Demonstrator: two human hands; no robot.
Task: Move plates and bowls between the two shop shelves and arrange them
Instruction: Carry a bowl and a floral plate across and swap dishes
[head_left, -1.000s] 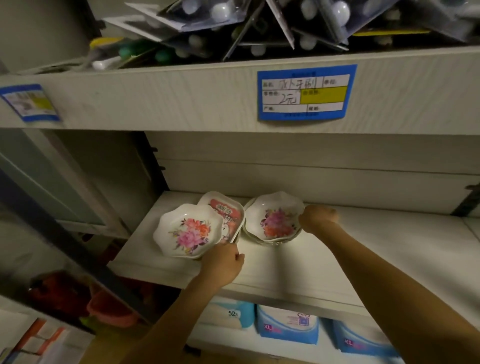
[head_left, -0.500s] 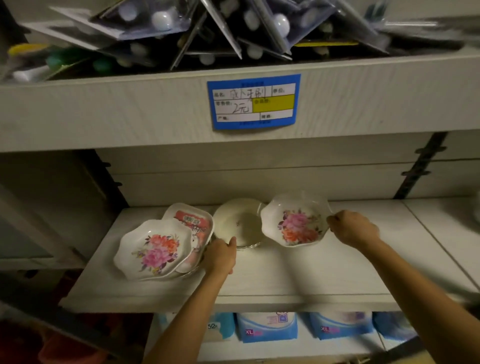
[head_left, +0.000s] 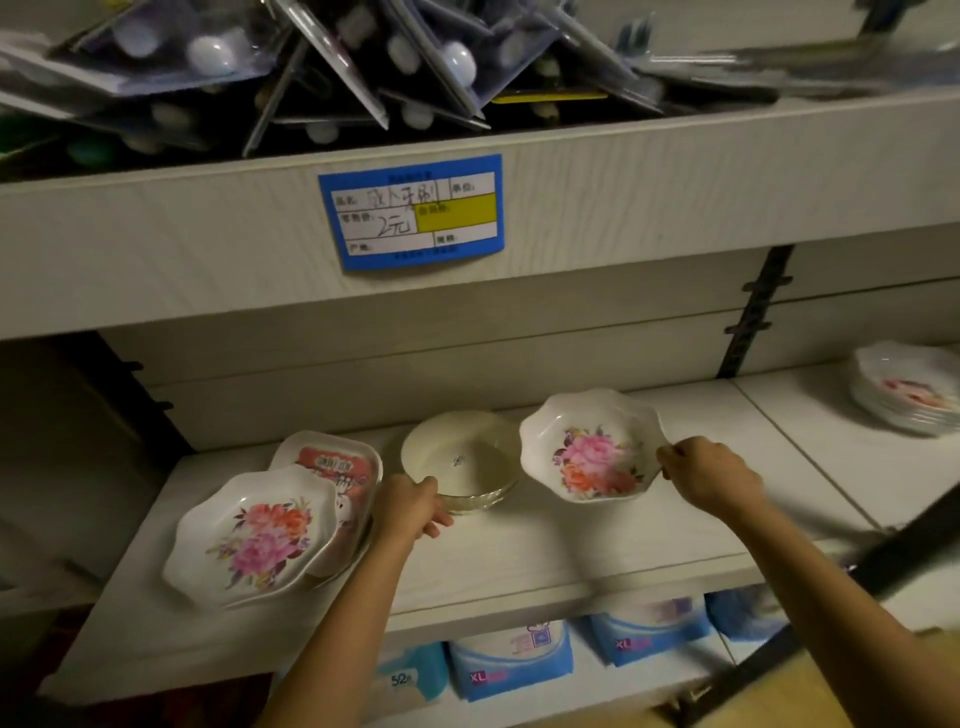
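Note:
My right hand (head_left: 709, 475) pinches the right rim of a scalloped floral bowl (head_left: 592, 452), tilted and lifted just off the shelf (head_left: 545, 551). Left of it sits a short stack of plain cream bowls (head_left: 460, 460), whose front rim my left hand (head_left: 410, 506) grips. At the left end, another floral bowl (head_left: 257, 535) leans over a plate with a red print (head_left: 332, 465).
A stack of floral bowls (head_left: 909, 389) stands on the neighbouring shelf at the far right, past a dark upright bracket (head_left: 753, 317). The upper shelf overhangs with a blue price label (head_left: 413, 210) and packaged goods. Blue packs (head_left: 511, 662) fill the shelf below.
My right hand lifted the floral bowl off the cream stack and carried it to the right. My left hand moved from the left plates to the cream bowls' rim.

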